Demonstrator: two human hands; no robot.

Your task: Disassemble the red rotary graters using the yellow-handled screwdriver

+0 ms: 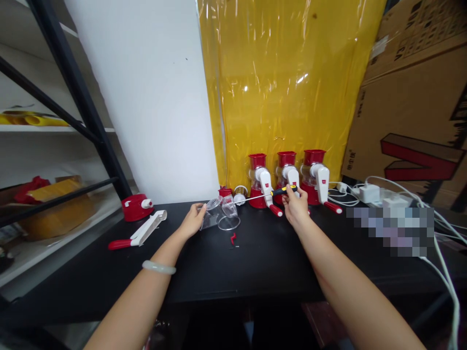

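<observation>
My right hand (296, 206) is closed around the yellow-and-black handle of a screwdriver (283, 190). Its long shaft points left, and the tip ends at a clear plastic housing (208, 221). The fingers of my left hand (194, 219) grip that housing by its left side on the black table. Just behind it are a red part (225, 191) and a drum grater (241, 194) with a white end. Nearer to me lie a small red clip (233, 238) and a tiny screw-like piece (237, 246).
Three red-and-white rotary graters (258, 182) stand along the back. A red base (136, 207) and a white crank handle (148, 228) with a red grip lie at left. White cables and adapters (369, 193) spread at right, before a large cardboard box (408, 112). A metal-framed shelf (105, 160) rises at left.
</observation>
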